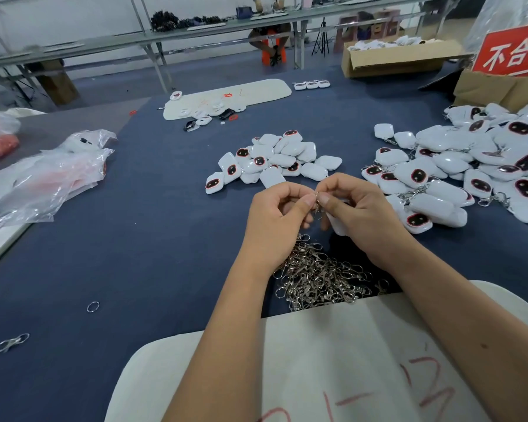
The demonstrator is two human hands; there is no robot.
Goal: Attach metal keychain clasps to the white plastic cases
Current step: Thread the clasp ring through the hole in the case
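My left hand (276, 214) and my right hand (358, 211) meet above the blue table, thumbs nearly touching. Between the fingertips hangs a metal keychain clasp (317, 205), pinched by my left hand's thumb and forefinger. My right hand grips a white plastic case (337, 225), mostly hidden under its palm, and also pinches at the clasp's ring. A heap of loose metal clasps (320, 275) lies just below my wrists. A pile of white cases (272, 161) without clasps lies beyond my hands. A larger pile of cases with clasps (470, 169) spreads at the right.
A white cloth pad (333, 360) lies at the near edge. A loose ring (92, 306) and a stray clasp (12, 342) lie at the left. Plastic bags (46, 178) sit far left. Cardboard boxes (400, 57) and a red sign (512, 50) stand at the back right.
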